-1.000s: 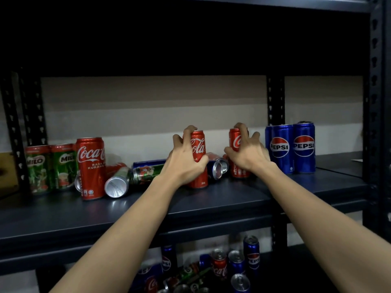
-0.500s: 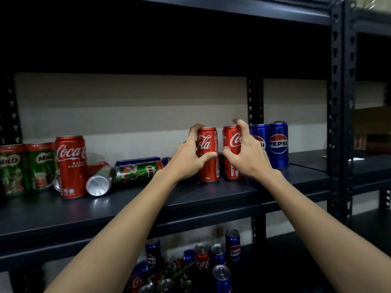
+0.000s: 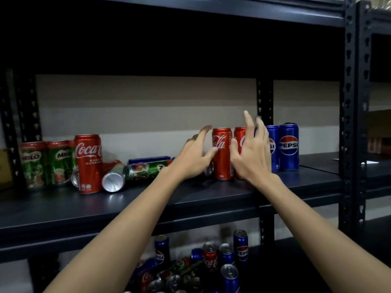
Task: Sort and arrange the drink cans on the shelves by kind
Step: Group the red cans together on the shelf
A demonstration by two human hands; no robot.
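1. The shelf rack (image 3: 211, 199) is spanning the whole frame; its middle shelf is carrying the working row, and a lower shelf at bottom centre is holding a loose jumble of cans (image 3: 203, 265).
2. Both forearms are reaching in from the bottom edge toward the centre right of the frame.
3. The left hand (image 3: 191, 159) is standing with its grip spread, fingers straight, just left of the first Coca-Cola can (image 3: 222, 153). Half a second ago this hand was wrapped round that can; it is now releasing it.
4. The right hand (image 3: 251, 153) is likewise showing a spread grip, fingers pointing upward, in front of the second Coca-Cola can (image 3: 240, 142). It too was gripping its can a moment earlier.
5. The two red cans are standing upright side by side, immediately left of the two Pepsi cans (image 3: 283, 146) at centre right.
6. Judgement: this placement appears finished, and a cola group is forming beside the Pepsi group.
7. At centre left, a lone upright Coca-Cola can (image 3: 88, 163), two Milo cans (image 3: 46, 163) and several toppled cans (image 3: 131, 172) are remaining unsorted, so the task is looking well short of complete.
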